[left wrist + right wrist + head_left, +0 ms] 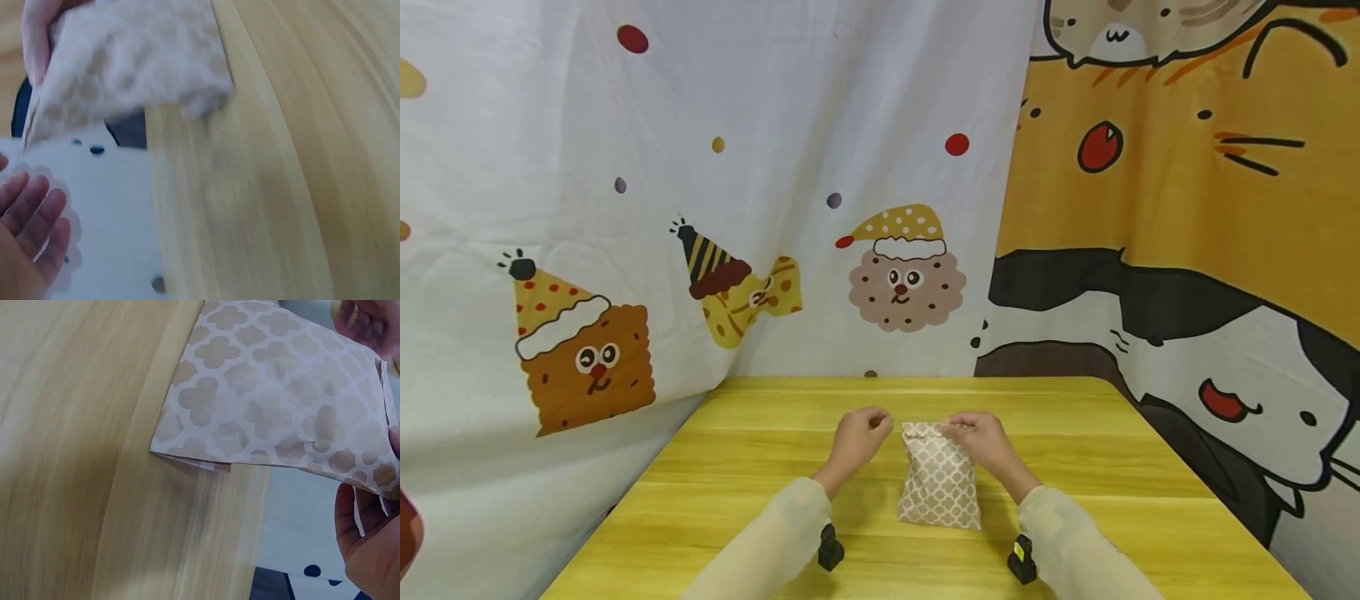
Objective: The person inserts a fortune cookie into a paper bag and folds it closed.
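A beige paper bag (940, 487) with a white lattice pattern stands on the table, its top edge folded over. My right hand (981, 437) pinches the bag's upper right corner. In the right wrist view, fingers of the right hand (372, 550) lie about the top edge, partly hidden by the paper bag (256, 394). To the left of the bag's top, apart from it, my left hand (859, 437) holds nothing. The left wrist view shows that left hand (31, 234) with loosely bent fingers, beside the blurred paper bag (137, 62).
The yellow wood-grain table (760, 467) spreads out around the bag. Behind it hangs a white cloth (805, 100) printed with cartoon biscuits, and an orange cartoon cloth (1180, 200) at the right. Each wrist carries a small black camera (831, 548).
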`<state>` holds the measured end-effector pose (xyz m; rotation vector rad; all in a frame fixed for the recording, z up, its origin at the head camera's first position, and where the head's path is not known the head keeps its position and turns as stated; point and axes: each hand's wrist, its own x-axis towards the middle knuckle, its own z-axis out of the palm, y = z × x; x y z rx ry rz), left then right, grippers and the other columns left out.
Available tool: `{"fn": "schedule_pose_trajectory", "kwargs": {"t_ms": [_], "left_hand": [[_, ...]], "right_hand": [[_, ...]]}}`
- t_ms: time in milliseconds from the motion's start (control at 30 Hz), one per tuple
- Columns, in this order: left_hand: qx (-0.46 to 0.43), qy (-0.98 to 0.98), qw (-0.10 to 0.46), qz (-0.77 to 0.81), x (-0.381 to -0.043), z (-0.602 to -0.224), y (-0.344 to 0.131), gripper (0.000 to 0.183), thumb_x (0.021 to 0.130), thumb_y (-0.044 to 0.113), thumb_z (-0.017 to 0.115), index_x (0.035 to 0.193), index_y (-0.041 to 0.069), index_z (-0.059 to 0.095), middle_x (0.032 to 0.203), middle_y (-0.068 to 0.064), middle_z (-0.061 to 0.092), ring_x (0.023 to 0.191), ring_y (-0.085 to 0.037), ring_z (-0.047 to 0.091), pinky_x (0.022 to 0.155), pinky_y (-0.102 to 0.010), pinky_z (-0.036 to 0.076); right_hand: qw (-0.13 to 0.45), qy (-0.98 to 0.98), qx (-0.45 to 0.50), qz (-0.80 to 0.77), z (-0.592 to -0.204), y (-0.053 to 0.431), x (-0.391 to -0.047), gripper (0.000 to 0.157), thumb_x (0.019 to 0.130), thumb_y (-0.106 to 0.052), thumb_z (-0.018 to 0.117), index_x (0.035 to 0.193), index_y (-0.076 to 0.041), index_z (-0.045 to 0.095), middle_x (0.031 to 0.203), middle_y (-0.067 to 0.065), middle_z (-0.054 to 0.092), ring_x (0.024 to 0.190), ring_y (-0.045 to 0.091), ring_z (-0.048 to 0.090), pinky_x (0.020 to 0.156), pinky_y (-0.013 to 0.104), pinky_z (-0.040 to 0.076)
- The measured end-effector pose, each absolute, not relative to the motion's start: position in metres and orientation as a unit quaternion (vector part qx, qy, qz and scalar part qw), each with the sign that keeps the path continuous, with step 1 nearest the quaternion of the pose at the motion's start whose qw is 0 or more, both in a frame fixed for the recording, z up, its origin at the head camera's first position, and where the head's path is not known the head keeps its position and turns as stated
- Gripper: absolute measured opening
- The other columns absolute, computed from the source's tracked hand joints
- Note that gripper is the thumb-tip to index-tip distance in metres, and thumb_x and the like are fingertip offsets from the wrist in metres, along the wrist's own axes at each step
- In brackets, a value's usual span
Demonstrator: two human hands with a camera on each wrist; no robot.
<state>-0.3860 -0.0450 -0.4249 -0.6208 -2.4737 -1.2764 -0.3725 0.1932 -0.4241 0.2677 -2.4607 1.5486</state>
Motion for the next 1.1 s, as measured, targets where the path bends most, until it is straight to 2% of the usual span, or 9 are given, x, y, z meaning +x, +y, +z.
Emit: {"fn": "schedule_pose_trajectory", "kwargs": {"t_ms": [133,200,367,567,733,900,967,1033,1100], "left_hand": [[-0.251,-0.835,0.083,-0.482,-0.384,-0.423,-0.031,0.023,0.100,0.033,0.062,0.107,0.015,0.074,0.084,0.006,0.067,0.065,-0.011,0.056,0.059,-0.029,0.049],[-0.260,-0.828,0.073,-0.491,-0.383,-0.425,-0.026,0.020,0.099,0.031,0.064,0.104,0.015,0.075,0.076,0.005,0.066,0.056,-0.012,0.051,0.053,-0.028,0.046],[-0.260,-0.831,0.111,-0.478,-0.380,-0.428,-0.024,0.013,0.096,0.023,0.068,0.094,0.016,0.078,0.065,0.006,0.064,0.044,-0.008,0.038,0.049,-0.025,0.042],[-0.258,-0.842,0.136,-0.454,-0.381,-0.429,-0.028,0.014,0.097,0.026,0.068,0.095,0.016,0.078,0.076,0.009,0.069,0.057,-0.006,0.057,0.055,-0.025,0.049],[-0.244,-0.845,0.130,-0.458,-0.383,-0.431,-0.035,0.015,0.097,0.026,0.067,0.097,0.016,0.078,0.079,0.007,0.070,0.065,-0.012,0.064,0.060,-0.027,0.052],[-0.237,-0.843,0.117,-0.469,-0.386,-0.432,-0.041,0.016,0.098,0.026,0.066,0.096,0.015,0.077,0.077,0.006,0.069,0.062,-0.010,0.060,0.059,-0.027,0.050],[-0.239,-0.839,0.113,-0.476,-0.387,-0.431,-0.042,0.016,0.098,0.026,0.066,0.096,0.014,0.077,0.076,0.005,0.068,0.058,-0.008,0.055,0.056,-0.026,0.048],[-0.242,-0.834,0.107,-0.484,-0.388,-0.431,-0.042,0.016,0.098,0.026,0.066,0.096,0.014,0.076,0.073,0.005,0.067,0.054,-0.008,0.050,0.055,-0.026,0.046],[-0.244,-0.829,0.099,-0.493,-0.388,-0.430,-0.040,0.016,0.097,0.027,0.066,0.095,0.015,0.076,0.071,0.004,0.067,0.053,-0.008,0.048,0.055,-0.026,0.046]], "right_hand": [[0.092,-0.823,0.102,0.551,-0.424,0.187,-0.372,0.014,0.094,-0.020,0.070,0.097,-0.008,0.078,0.097,0.004,0.072,0.086,0.018,0.065,0.073,0.036,0.054],[0.093,-0.824,0.100,0.550,-0.424,0.185,-0.371,0.014,0.094,-0.020,0.071,0.095,-0.008,0.078,0.096,0.004,0.072,0.084,0.018,0.065,0.072,0.035,0.054],[0.136,-0.860,0.076,0.486,-0.425,0.182,-0.371,0.011,0.090,-0.016,0.068,0.090,-0.014,0.079,0.090,-0.001,0.072,0.071,0.014,0.061,0.064,0.031,0.051],[0.180,-0.896,0.068,0.400,-0.425,0.185,-0.371,0.013,0.085,-0.017,0.064,0.085,-0.021,0.077,0.072,-0.009,0.068,0.054,0.012,0.051,0.056,0.030,0.043],[0.198,-0.903,0.064,0.376,-0.430,0.195,-0.372,0.009,0.085,-0.020,0.067,0.080,-0.022,0.074,0.068,-0.011,0.064,0.055,0.012,0.050,0.058,0.032,0.042],[0.196,-0.896,0.044,0.396,-0.431,0.204,-0.373,0.014,0.088,-0.018,0.061,0.080,-0.018,0.072,0.065,-0.004,0.061,0.054,0.015,0.047,0.057,0.031,0.038],[0.186,-0.883,0.046,0.428,-0.430,0.205,-0.372,0.017,0.093,-0.020,0.059,0.087,-0.014,0.074,0.071,0.001,0.064,0.060,0.018,0.054,0.058,0.032,0.042],[0.165,-0.867,0.055,0.466,-0.430,0.205,-0.373,0.022,0.097,-0.030,0.061,0.096,-0.013,0.076,0.082,0.002,0.067,0.070,0.021,0.061,0.061,0.033,0.046],[0.135,-0.854,0.073,0.497,-0.429,0.203,-0.373,0.028,0.097,-0.037,0.064,0.096,-0.012,0.075,0.084,0.003,0.067,0.075,0.022,0.062,0.064,0.033,0.048]]}}
